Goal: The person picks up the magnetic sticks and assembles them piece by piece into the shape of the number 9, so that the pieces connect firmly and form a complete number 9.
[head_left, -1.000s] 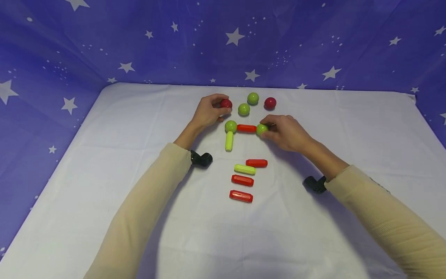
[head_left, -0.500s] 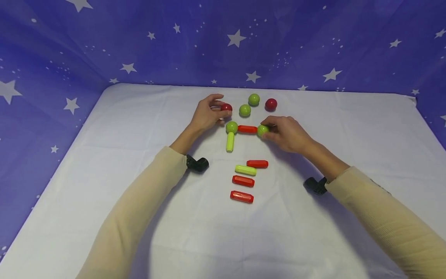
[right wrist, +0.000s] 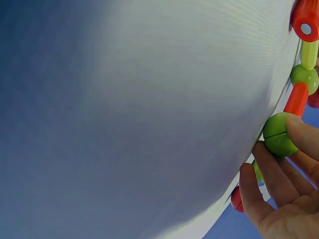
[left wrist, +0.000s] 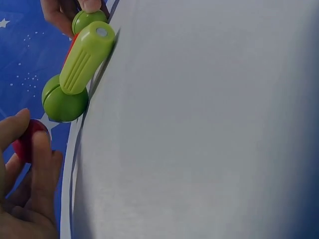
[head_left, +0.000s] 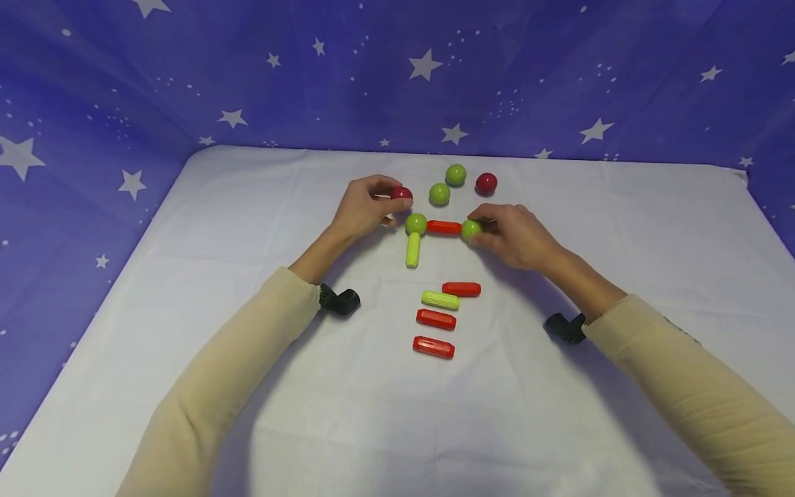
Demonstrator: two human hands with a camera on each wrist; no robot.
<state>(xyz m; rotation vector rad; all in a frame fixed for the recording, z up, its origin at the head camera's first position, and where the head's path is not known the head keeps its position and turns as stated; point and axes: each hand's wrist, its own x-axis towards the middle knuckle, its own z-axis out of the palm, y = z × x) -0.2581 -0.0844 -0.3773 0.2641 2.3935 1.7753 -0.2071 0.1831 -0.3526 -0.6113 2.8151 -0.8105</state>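
Note:
My left hand [head_left: 365, 208] pinches a red ball [head_left: 401, 194] between thumb and fingers, just up and left of a joined toy piece. That piece has a green ball [head_left: 416, 223] at its corner, a yellow-green stick [head_left: 413, 250] pointing toward me and a red stick [head_left: 444, 228] running right. At the red stick's far end, my right hand [head_left: 515, 236] grips a second green ball [head_left: 471, 230] by its sides. In the left wrist view, the yellow-green stick [left wrist: 82, 59] shows a silvery disc on its free end. The right wrist view shows the gripped green ball [right wrist: 279, 134] touching the red stick.
Behind the piece lie two loose green balls [head_left: 439, 194] and a red ball [head_left: 486, 183]. Nearer me, a red stick [head_left: 462, 289], a yellow-green stick [head_left: 440, 300] and two more red sticks [head_left: 435, 319] lie in a rough column on the white tabletop [head_left: 348, 400]. A starry purple cloth [head_left: 348, 76] hangs behind.
My left hand has drawn slightly left and toward me with the red ball, coming down nearer the corner green ball. The right hand stays on its green ball.

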